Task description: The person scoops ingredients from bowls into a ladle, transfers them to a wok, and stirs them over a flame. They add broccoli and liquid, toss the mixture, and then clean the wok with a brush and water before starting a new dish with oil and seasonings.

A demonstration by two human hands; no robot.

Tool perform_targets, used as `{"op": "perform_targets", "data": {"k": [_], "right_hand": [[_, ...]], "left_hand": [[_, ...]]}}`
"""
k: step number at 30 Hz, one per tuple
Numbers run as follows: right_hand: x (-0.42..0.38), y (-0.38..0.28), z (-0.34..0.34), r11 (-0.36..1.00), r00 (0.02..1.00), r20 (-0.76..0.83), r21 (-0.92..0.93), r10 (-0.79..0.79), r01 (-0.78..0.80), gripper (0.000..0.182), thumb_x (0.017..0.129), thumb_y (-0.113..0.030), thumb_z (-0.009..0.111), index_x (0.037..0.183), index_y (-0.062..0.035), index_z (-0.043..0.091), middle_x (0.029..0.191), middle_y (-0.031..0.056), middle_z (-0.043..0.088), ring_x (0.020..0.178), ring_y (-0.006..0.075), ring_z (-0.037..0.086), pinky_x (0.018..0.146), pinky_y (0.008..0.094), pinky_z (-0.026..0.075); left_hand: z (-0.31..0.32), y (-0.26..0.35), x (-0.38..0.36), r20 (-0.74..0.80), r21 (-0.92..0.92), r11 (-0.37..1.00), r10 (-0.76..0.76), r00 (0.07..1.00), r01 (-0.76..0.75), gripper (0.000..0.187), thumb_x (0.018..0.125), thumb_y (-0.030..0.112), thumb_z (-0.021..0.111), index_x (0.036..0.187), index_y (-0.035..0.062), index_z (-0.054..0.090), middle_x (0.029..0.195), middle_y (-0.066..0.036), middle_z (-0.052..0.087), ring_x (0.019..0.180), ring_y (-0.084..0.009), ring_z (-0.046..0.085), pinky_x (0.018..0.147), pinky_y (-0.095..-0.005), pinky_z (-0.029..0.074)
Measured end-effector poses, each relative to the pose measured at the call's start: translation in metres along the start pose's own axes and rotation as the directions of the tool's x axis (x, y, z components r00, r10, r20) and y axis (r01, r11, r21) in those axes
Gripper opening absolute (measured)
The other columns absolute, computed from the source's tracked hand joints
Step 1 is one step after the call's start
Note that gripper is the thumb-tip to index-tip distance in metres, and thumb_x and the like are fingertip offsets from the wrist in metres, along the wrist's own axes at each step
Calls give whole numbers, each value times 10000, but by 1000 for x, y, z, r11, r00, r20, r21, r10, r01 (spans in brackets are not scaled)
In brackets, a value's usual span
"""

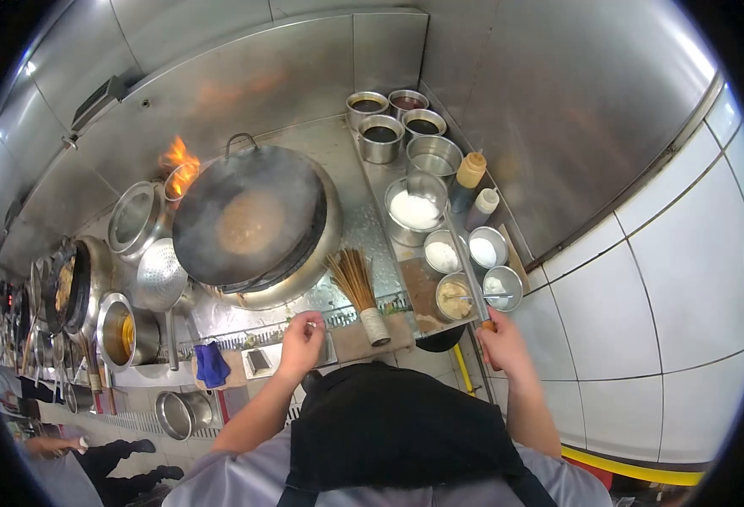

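**At the wok station: one hand on the ladle, one at the stove edge**

At the stove front, the right hand (501,345) is closed around the wooden end of a long ladle (466,262), whose handle runs up and away over the seasoning shelf, with the bowl end reaching the big bowl of white powder (414,209). The left hand (302,343) is at the front edge of the stove, fingers curled with something small pinched at the fingertips; can't really tell what it is.

Containers, roughly counted:
- Four small steel pots (381,133) at the back, all with dark liquid in them, plus one bigger steel pot (433,155) that looks empty.
- Four small bowls (483,248) near the ladle handle: three with white stuff, one with a beige paste.
- Two squeeze bottles (471,176), one orange-topped, one white-topped.

The big wok (249,221) sits tilted on its burner with a brownish patch in the middle, and there are flames (178,165) just behind its left rim. A bamboo brush (357,289) lies in front of the wok. Left of the wok there's a perforated strainer (161,275), and a pot of yellowish oil (119,331). A blue cloth (211,363) hangs at the front ledge.

Somebody else's hand (49,444) shows at the far lower left.
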State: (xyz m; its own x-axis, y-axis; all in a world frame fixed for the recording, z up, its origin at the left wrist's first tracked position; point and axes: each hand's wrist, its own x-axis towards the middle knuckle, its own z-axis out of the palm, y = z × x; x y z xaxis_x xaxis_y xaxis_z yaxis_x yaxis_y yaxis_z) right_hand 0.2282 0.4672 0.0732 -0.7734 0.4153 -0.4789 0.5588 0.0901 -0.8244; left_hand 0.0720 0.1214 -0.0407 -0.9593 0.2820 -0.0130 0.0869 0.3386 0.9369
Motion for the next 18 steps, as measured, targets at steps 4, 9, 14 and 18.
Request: {"op": "perform_targets", "data": {"k": [4, 9, 14, 18], "right_hand": [[12, 25, 1, 943, 954, -139, -244, -266, 227, 498, 803, -66, 549, 1295, -30, 480, 632, 29, 512, 388, 101, 462, 373, 258, 377], [-8, -11, 0, 997, 994, -78, -33, -74, 72, 472, 815, -74, 553, 1280, -26, 487, 630, 17, 501, 395, 93, 460, 369, 252, 366], [-7, -14, 2, 998, 996, -69, -38, -54, 51, 444, 819, -70, 554, 1255, -10, 494, 627, 7, 494, 393, 90, 458, 357, 250, 352], [-6, -18, 2, 1000, 999, -44, 5, -21, 21, 429, 822, -56, 538, 1245, 2, 496, 624, 4, 486, 387, 84, 439, 352, 240, 346]], "left_hand": [[1, 4, 2, 20, 9, 1000, -18, 1000, 18, 178, 878, 53, 573, 1052, 16, 557, 844, -29, 591, 672, -89, 551, 624, -238, 466], [2, 7, 3, 15, 33, 999, -7, 1000, 7, 177, 874, 46, 574, 1049, 18, 560, 845, -30, 590, 674, -89, 547, 623, -240, 461], [3, 4, 6, 14, 49, 999, 8, 1000, -9, 182, 868, 42, 575, 1047, 17, 562, 845, -29, 590, 665, -94, 549, 619, -241, 458], [2, 7, 5, 19, 48, 999, -17, 1000, 17, 185, 865, 37, 571, 1049, 15, 560, 845, -30, 590, 669, -95, 553, 624, -241, 463]]}}
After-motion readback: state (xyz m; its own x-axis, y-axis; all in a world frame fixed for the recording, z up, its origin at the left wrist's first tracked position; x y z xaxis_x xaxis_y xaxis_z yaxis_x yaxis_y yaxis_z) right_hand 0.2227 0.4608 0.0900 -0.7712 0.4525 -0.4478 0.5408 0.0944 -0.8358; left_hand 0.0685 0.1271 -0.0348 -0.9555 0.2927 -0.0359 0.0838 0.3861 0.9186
